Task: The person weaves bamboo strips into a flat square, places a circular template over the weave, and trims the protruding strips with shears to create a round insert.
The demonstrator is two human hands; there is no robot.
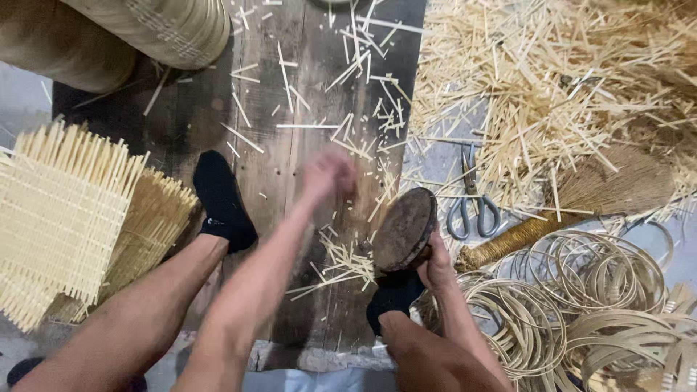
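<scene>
- The right hand (435, 265) is gripping the lower edge of a round dark wooden block (404, 229), fingers pressed around it, so most of the block is rising above and to the left of the hand.
- The block is standing tilted on edge above the wooden board (290, 174), its flat face turned toward the upper left and its long axis running from lower left to upper right.
- The left hand (328, 176) is blurring over the board, left of the block and apart from it; whether it is pinching anything cannot be told.
- Scissors (470, 203) are lying just right of the block, beside bamboo slivers (552, 80) and coiled hoops (581, 290).
</scene>
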